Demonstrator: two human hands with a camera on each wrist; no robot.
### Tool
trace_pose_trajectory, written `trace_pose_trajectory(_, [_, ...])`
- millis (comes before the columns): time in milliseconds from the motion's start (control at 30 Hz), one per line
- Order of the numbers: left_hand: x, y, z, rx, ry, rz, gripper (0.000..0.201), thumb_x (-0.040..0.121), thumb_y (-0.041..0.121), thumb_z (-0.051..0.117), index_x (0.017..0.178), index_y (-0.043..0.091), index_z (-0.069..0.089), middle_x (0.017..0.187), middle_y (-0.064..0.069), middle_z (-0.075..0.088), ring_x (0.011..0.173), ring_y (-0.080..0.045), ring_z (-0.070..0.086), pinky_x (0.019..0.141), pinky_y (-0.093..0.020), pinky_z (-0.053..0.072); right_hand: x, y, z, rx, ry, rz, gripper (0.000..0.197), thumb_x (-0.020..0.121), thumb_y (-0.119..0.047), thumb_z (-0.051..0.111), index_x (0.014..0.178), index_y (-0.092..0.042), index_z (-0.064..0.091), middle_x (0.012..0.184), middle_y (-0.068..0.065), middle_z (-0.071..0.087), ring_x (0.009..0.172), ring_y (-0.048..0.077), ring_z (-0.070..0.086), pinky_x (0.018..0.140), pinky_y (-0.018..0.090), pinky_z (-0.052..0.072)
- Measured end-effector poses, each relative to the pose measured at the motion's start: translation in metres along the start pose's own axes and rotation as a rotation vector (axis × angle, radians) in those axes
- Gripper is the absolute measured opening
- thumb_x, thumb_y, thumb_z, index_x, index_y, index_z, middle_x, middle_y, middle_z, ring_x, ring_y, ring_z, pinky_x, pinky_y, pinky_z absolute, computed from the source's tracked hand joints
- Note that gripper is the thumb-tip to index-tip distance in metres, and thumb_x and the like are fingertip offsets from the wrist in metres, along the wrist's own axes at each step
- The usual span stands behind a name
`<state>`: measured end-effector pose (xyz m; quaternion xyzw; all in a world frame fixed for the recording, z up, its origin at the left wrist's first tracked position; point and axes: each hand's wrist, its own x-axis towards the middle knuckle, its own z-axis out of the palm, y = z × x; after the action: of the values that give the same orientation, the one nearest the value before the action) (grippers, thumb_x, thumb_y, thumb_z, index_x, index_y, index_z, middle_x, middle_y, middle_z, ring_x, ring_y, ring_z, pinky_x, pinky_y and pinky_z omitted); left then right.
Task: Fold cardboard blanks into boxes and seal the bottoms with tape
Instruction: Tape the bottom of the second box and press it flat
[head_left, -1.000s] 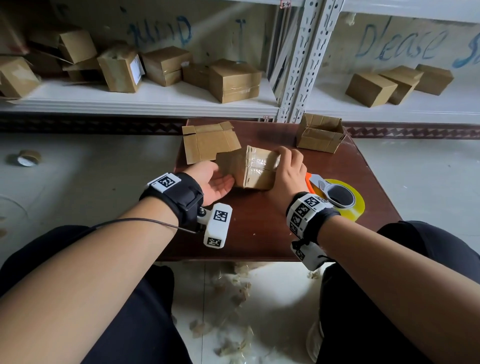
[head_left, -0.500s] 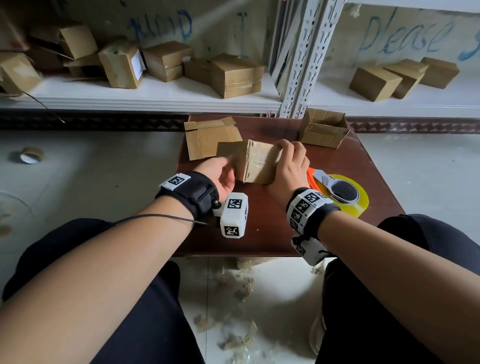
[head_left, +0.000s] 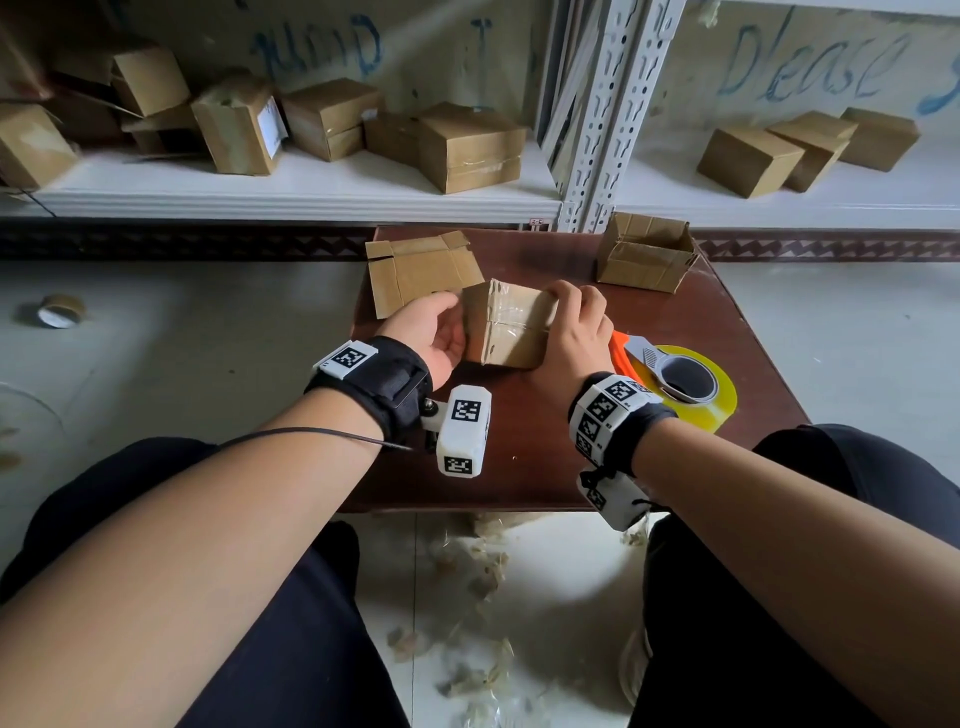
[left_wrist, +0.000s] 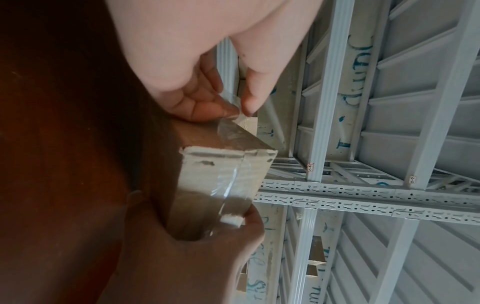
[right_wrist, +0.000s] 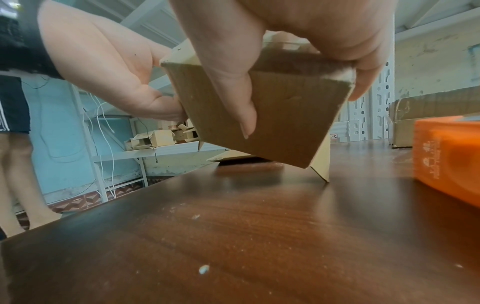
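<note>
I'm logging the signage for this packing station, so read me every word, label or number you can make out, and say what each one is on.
"jump": blue writing on the wall behind the left shelf.
"Please": blue writing on the wall behind the right shelf; a further word is cut off.
White label on a shelf box: too blurred to read.
Small tags on the shelving beams: too small to read.
Embossed marks on the orange tape dispenser: illegible.

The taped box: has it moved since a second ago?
Yes. The taped box has been lifted off the table and tilted, held between left hand and right hand; one flap corner touches.
</note>
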<state>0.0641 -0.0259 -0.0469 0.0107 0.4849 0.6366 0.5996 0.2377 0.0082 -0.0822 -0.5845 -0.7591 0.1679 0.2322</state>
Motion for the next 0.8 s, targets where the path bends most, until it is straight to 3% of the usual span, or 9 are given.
trace_pose_trajectory(67, [0.002,0.001,-0.002,0.107,0.021,0.007,0.002,0.094,0.017,0.075,0.096,0.019,0.073,0.077,0.007,0.075,0.068,-0.004,0.063,0.056,-0.017,0.044,0.000,0.001,-0.001,-0.002,-0.001,-0.005,0.088,0.074,-0.009,0.076,0.143,-0.028,0.025,0.150,0.012,0.022,0.135,0.045,0.033,0.108,0.051,0.038])
trace_pose_trajectory(167, [0.007,0.001,-0.008,0.234,0.088,0.108,0.018,0.088,0.020,0.083,0.104,0.018,0.075,0.086,0.005,0.077,0.071,-0.006,0.072,0.049,-0.019,0.047,-0.001,0.001,-0.003,-0.035,-0.003,-0.003,0.094,0.070,-0.012,0.080,0.145,-0.028,0.025,0.150,0.011,0.022,0.140,0.045,0.028,0.110,0.055,0.039])
trace_pose_trajectory(267, [0.009,0.001,-0.011,0.292,0.109,0.243,0.026,0.082,0.015,0.088,0.104,0.012,0.076,0.096,-0.003,0.081,0.089,-0.015,0.078,0.064,-0.024,0.056,-0.001,0.002,-0.006,-0.131,-0.015,0.012,0.103,0.068,-0.017,0.084,0.149,-0.027,0.021,0.158,0.012,0.016,0.151,0.044,0.010,0.116,0.058,0.032])
trace_pose_trajectory(400, [0.006,0.005,-0.012,0.347,0.102,0.310,0.023,0.083,0.018,0.087,0.103,0.013,0.076,0.097,-0.003,0.080,0.091,-0.017,0.078,0.072,-0.028,0.060,-0.001,0.003,-0.011,-0.212,-0.038,0.011,0.104,0.070,-0.021,0.082,0.151,-0.027,0.018,0.161,0.011,0.012,0.155,0.042,-0.002,0.121,0.059,0.023])
trace_pose_trajectory(533, [0.008,0.003,-0.014,0.368,0.092,0.191,0.017,0.089,0.023,0.082,0.100,0.014,0.072,0.105,-0.005,0.077,0.099,-0.025,0.075,0.084,-0.041,0.062,0.003,0.005,-0.022,-0.370,-0.133,-0.023,0.101,0.072,-0.020,0.076,0.155,-0.023,0.017,0.161,0.013,0.015,0.156,0.041,-0.004,0.124,0.055,0.017])
trace_pose_trajectory(633, [0.005,-0.005,-0.016,0.339,0.032,0.034,0.027,0.100,0.030,0.068,0.118,0.010,0.064,0.116,-0.007,0.074,0.104,-0.029,0.073,0.079,-0.046,0.060,0.007,0.006,-0.025,-0.454,-0.256,-0.040,0.105,0.077,-0.029,0.077,0.159,-0.020,0.012,0.164,0.013,0.017,0.158,0.039,-0.002,0.126,0.052,0.011])
trace_pose_trajectory(700, [0.008,-0.010,-0.017,0.317,0.040,-0.003,0.032,0.104,0.033,0.060,0.122,0.007,0.060,0.118,-0.005,0.074,0.097,-0.029,0.073,0.066,-0.046,0.059,0.006,0.007,-0.022,-0.483,-0.343,-0.045,0.109,0.082,-0.031,0.074,0.163,-0.020,0.002,0.170,0.014,0.005,0.159,0.036,-0.007,0.129,0.051,0.002])
trace_pose_trajectory(733, [0.009,-0.012,-0.018,0.304,0.044,-0.010,0.030,0.106,0.033,0.056,0.121,0.007,0.059,0.118,-0.004,0.073,0.095,-0.028,0.072,0.066,-0.047,0.058,0.005,0.006,-0.020,-0.507,-0.372,-0.046,0.111,0.084,-0.030,0.071,0.164,-0.019,-0.004,0.172,0.015,-0.005,0.159,0.035,-0.013,0.129,0.052,-0.003])
trace_pose_trajectory(800, [0.006,-0.013,-0.018,0.271,0.072,-0.019,0.019,0.108,0.028,0.053,0.112,0.010,0.059,0.114,-0.002,0.070,0.099,-0.029,0.068,0.080,-0.050,0.056,0.003,0.005,-0.016,-0.540,-0.403,-0.047,0.113,0.087,-0.031,0.069,0.164,-0.019,-0.013,0.170,0.018,-0.020,0.157,0.035,-0.021,0.128,0.053,-0.008])
